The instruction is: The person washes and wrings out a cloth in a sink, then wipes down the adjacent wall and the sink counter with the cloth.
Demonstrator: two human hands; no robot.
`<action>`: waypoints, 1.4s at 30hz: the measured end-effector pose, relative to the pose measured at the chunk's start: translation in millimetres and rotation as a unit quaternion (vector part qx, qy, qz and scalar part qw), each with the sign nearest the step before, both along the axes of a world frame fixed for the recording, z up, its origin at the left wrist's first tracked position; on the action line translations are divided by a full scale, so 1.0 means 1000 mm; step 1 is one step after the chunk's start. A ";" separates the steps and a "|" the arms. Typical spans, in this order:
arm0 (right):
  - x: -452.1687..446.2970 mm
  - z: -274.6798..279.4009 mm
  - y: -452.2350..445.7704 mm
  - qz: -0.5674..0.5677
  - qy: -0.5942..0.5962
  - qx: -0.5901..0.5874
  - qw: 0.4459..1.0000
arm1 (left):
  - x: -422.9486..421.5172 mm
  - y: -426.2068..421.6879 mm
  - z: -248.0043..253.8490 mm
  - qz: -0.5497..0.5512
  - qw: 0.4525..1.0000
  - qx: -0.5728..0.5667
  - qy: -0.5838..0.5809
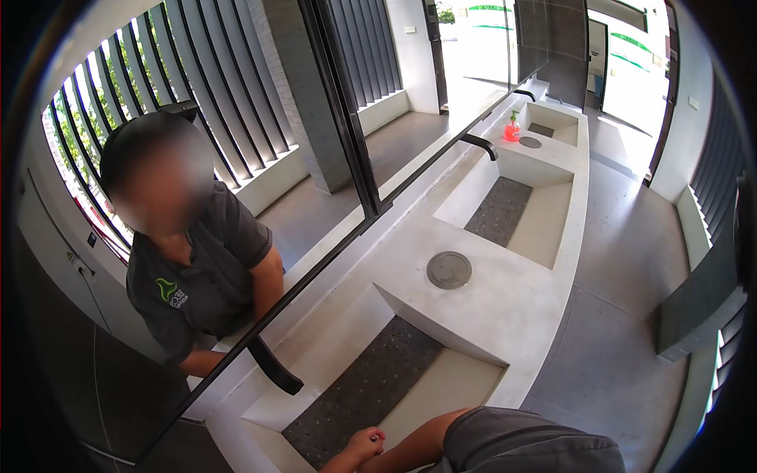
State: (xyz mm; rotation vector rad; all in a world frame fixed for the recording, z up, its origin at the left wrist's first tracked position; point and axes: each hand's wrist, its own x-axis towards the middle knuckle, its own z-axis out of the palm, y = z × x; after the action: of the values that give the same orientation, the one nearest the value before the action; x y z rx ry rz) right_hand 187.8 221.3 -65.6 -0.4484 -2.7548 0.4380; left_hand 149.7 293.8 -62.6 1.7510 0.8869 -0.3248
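At the bottom edge, a hand that looks like my left hand is over the near sink basin. Its fingers are curled in beside my right forearm, and what they close on, if anything, is hidden. My right forearm reaches out of a dark grey sleeve toward the lower edge, where its hand is cut off or covered. Up and left of the hands, a black faucet juts over the basin. No water stream can be made out.
A round grey lid is set in the white counter. Further along are a second basin, another black faucet and a pink soap bottle. A mirror reflects a person in a cap. Grey floor lies right.
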 end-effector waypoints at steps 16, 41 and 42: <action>0.064 0.038 0.021 0.024 0.162 0.135 0.977 | -0.053 0.006 0.043 0.390 0.737 -0.503 -0.226; 0.096 0.052 0.014 -0.476 0.166 -0.308 0.807 | -0.018 -0.030 0.148 0.018 0.835 0.477 -0.274; 0.100 0.066 0.012 -0.499 0.074 -0.328 0.799 | -0.017 -0.030 0.148 0.018 0.835 0.477 -0.273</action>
State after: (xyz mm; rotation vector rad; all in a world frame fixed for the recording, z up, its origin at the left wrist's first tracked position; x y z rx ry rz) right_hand 287.6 233.2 0.3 -1.7836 -1.7392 1.0243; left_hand 132.3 263.6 85.3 2.5260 0.6735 0.7673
